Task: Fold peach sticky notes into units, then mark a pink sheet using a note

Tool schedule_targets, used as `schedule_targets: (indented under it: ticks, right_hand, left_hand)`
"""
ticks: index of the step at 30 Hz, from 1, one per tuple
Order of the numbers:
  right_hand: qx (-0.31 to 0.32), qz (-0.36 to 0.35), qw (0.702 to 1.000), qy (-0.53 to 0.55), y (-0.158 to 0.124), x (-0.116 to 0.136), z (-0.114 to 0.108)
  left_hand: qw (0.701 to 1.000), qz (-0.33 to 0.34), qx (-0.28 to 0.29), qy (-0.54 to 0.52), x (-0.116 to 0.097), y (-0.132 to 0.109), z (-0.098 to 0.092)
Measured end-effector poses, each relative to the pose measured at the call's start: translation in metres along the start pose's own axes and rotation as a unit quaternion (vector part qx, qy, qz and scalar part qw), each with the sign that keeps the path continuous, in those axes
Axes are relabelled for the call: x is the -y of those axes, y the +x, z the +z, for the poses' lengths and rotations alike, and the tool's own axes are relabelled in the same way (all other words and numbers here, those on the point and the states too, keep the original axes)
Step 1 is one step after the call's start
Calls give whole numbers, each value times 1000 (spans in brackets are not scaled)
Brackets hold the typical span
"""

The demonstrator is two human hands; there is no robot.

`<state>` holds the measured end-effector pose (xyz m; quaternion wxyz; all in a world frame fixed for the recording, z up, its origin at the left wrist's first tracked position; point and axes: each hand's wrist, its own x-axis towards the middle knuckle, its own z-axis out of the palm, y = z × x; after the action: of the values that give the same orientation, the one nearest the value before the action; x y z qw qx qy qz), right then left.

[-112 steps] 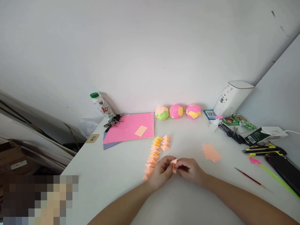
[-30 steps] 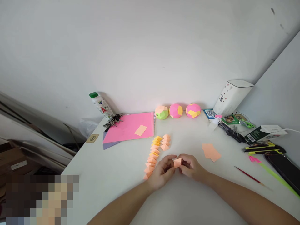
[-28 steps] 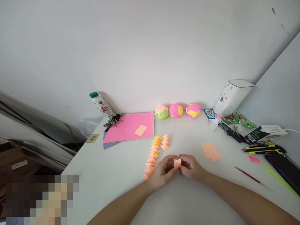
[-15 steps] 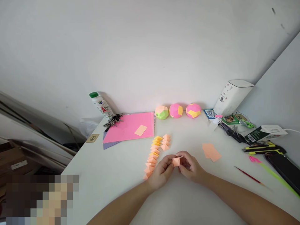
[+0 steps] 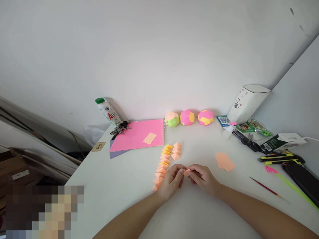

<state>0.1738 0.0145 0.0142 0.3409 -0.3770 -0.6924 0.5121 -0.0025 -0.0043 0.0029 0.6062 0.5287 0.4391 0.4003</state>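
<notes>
A small folded piece of peach paper [image 5: 187, 172] is held at the near middle of the worktop [image 5: 119, 186], between the person's two hands. The left hand [image 5: 172, 181] pinches its left end between thumb and fingers; the right hand [image 5: 204, 178] pinches its right end the same way. The visible part of the piece is a thin sliver, its long axis running left to right from one hand to the other; the fingers hide its ends.

Beside the left hand, a long row of folded pieces [image 5: 159, 180], peach and yellow, leads away toward the wall, each lying crosswise with its points to left and right. A shorter peach row [image 5: 176, 152] lies alongside its far end.

As for containers, a green-capped white bottle [image 5: 109, 113] stands at the back left; its contents cannot be made out. A tall white container [image 5: 248, 105] stands at the back right, its inside unseen. Near it, a green-and-white carton [image 5: 281, 143] lies with a white cable [image 5: 311, 140] at its right end.
</notes>
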Motion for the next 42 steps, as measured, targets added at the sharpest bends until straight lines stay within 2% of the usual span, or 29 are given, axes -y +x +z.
schedule_targets:
  ticks: [10, 20, 31, 35, 42]
  right_hand:
    - [-3, 81, 995, 50, 0, -4, -2]
    - [17, 104, 988, 113, 0, -3, -5]
    - [35, 103, 987, 114, 1, -2, -7]
    - [48, 89, 987, 122, 1, -4, -7]
    - [35, 44, 994, 97, 3, -1, -6]
  left_hand:
    - [996, -12, -47, -74, -1, 5, 4]
    - [996, -11, -57, -71, 3, 6, 2]
    - [994, -26, -67, -82, 0, 6, 2]
    - [994, -25, -68, -83, -1, 6, 2]
    - [993, -21, -75, -86, -2, 6, 2]
